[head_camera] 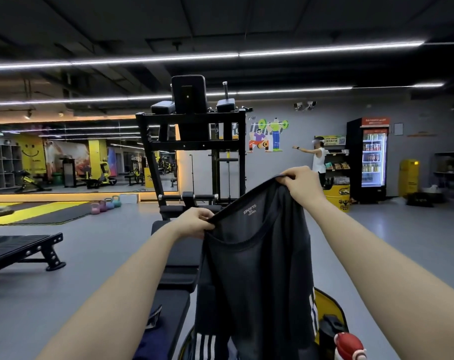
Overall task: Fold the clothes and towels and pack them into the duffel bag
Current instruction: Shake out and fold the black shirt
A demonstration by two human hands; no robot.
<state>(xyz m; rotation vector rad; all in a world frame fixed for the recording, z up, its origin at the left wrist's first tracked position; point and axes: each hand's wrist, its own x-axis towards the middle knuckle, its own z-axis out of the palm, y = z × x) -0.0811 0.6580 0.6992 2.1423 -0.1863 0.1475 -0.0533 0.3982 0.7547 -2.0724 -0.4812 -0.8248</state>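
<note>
At centre frame, a dark grey, soft-knit sports shirt [257, 258] hangs limp. The left hand [194, 222] and right hand [300, 182] each have fingers pinching its ribbed collar, above the yellow-lined black duffel bag [328, 306] at lower right.

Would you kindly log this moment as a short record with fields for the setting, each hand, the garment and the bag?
setting: gym floor, padded bench ahead
left hand: pinches the garment's top edge
right hand: pinches the same edge, higher up
garment: dark sports top, held up, hanging unfolded, printed size label showing
duffel bag: black with yellow lining, open below the top
beside bag: red-capped bottle
background: person by a lit drinks fridge
</note>
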